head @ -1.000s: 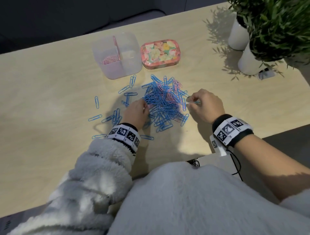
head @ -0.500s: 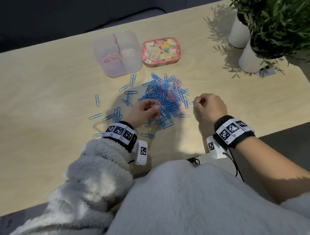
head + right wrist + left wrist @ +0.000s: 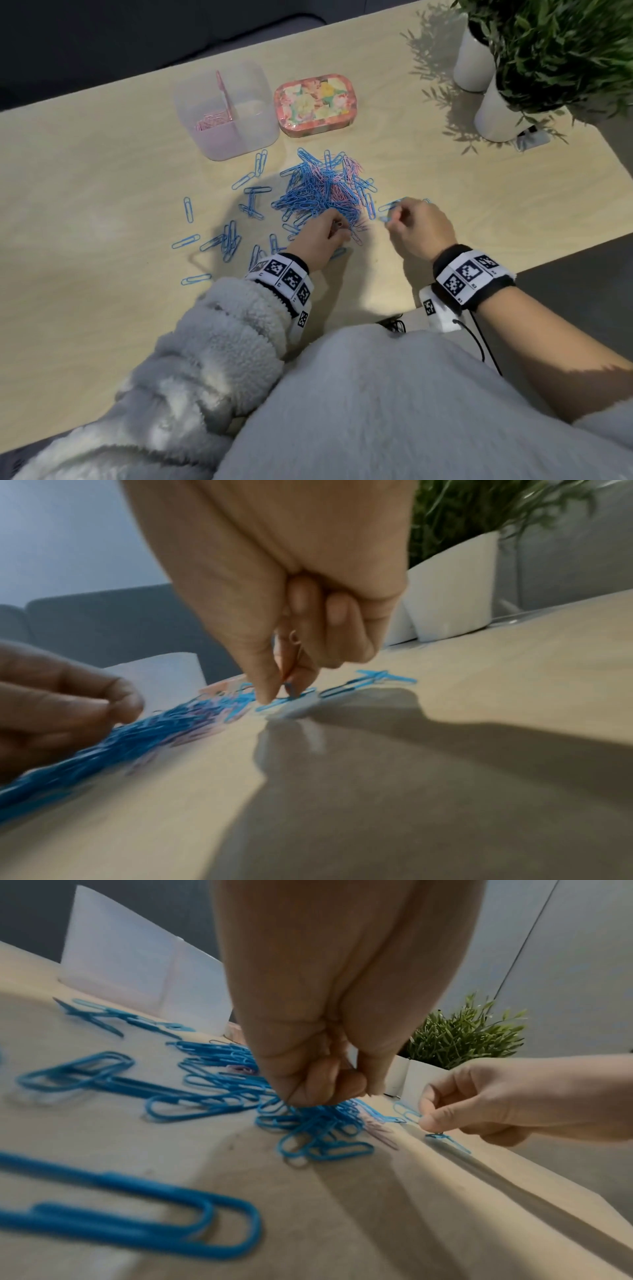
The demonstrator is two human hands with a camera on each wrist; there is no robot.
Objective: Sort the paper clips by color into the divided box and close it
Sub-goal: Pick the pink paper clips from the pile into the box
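A heap of blue and pink paper clips point(image 3: 325, 192) lies mid-table, with loose blue clips point(image 3: 226, 240) scattered to its left. My left hand point(image 3: 337, 229) is at the heap's near edge, and its bunched fingertips point(image 3: 325, 1093) pinch blue clips. Just right of the heap, my right hand point(image 3: 394, 217) pinches a single blue clip point(image 3: 291, 693) against the table between thumb and forefinger. Behind the heap stands the clear divided box point(image 3: 239, 144), open, with pink clips point(image 3: 210, 121) in its left compartment. Its floral lid point(image 3: 317, 101) lies to the right of the box.
Two white pots with green plants point(image 3: 493, 113) stand at the back right of the wooden table point(image 3: 85, 274). The table's near edge runs by my right wrist. Fluffy grey sleeves and lap fill the foreground.
My left hand has slid right along the heap's near edge and bunched its fingers on clips. The right hand has stayed beside the heap, still pinching at a blue clip.
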